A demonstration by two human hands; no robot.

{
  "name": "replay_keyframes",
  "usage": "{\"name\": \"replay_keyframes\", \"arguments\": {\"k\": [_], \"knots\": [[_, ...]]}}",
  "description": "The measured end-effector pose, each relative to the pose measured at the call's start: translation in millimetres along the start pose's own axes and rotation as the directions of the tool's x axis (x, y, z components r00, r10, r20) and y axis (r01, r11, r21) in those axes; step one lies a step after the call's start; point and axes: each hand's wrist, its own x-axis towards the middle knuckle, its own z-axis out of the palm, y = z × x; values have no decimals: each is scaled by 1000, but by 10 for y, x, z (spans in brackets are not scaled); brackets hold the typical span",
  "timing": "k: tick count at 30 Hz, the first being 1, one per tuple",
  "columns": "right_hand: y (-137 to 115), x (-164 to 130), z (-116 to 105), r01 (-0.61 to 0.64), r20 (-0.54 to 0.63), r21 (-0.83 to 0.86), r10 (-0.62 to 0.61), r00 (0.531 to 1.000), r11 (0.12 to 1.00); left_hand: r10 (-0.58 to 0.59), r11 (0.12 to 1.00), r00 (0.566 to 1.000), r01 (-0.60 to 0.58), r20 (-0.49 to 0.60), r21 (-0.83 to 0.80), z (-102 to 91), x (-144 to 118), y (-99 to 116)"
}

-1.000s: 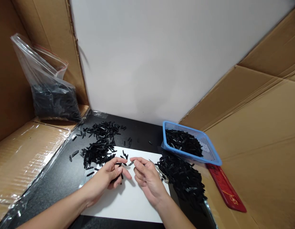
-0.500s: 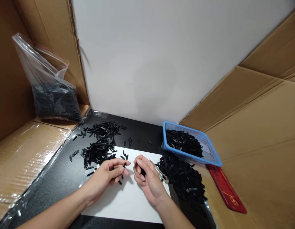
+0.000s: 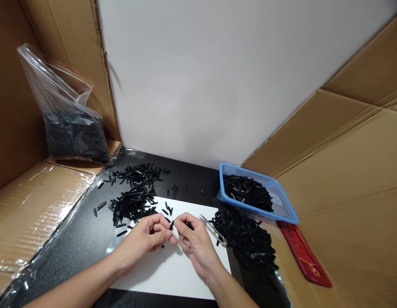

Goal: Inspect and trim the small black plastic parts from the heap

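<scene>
Both hands meet over the white sheet (image 3: 173, 273) on the bench (image 3: 89, 231), fingertips almost touching. Left hand (image 3: 145, 239) is curled nearly closed, thumb and forefinger pinching a small black piece (image 3: 171, 225) that sits right between the two hands. Right hand (image 3: 194, 241) is likewise narrowed, its fingertips pressed on the same piece. Metal snips (image 3: 213, 230) lie on the sheet just beside the right hand. Loose black pieces (image 3: 134, 201) are heaped beyond the left hand; a blue basket (image 3: 282, 205) stands farther right.
</scene>
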Motion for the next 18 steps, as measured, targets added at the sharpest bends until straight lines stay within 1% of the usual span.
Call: {"name": "replay_keyframes", "arguments": {"k": [6,14,16,18], "knots": [[3,-1,-21,-9,36,41,8,999,999,-6,1000,1000,5,19,20,-3,-13,8],[12,-1,-17,-15,18,30,14,1000,999,8,995,1000,-10,26,99,-1,-18,11],[9,2,-19,-2,17,33,2,1000,999,16,996,999,-18,28,85,-7,-22,12],[-2,4,-22,12,15,35,-13,1000,999,17,999,999,-18,35,37,-18,-30,4]]}}
